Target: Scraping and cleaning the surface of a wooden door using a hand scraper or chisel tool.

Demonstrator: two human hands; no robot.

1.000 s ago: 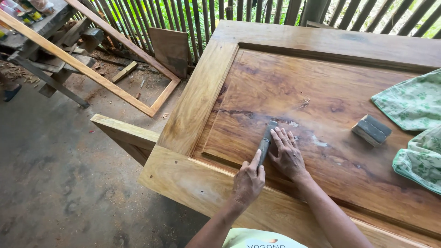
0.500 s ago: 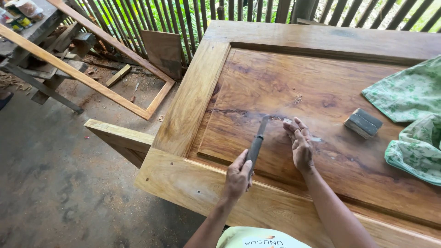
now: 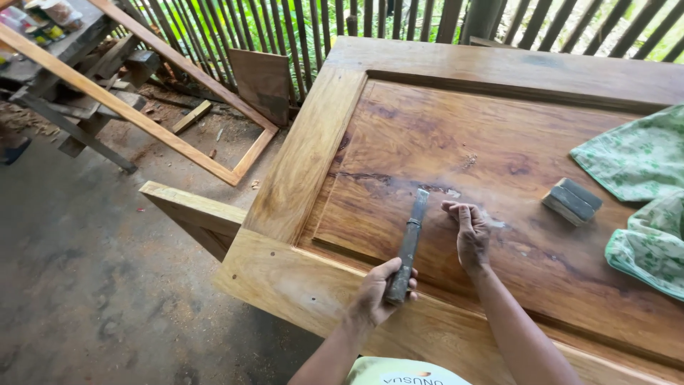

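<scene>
fingers (image 3: 388, 274) of my left hand (image 3: 376, 292) wrapped round chisel (image 3: 407, 246) handle | right hand (image 3: 470, 232) flat, spread on door panel (image 3: 442, 135) | chisel looks stiff, weighty; grip handle

Your left hand (image 3: 377, 289) hides the chisel's (image 3: 407, 244) handle end; the green cloth (image 3: 638, 196) and door (image 3: 306, 157) run off frame.

chisel (image 3: 409, 242) | grey, slim; lies lengthwise on door panel (image 3: 427, 142); blade away

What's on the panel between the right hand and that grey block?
Nothing solid: in the head view, only bare door panel with a pale dusty smear lies between the right hand and the grey block.
</scene>
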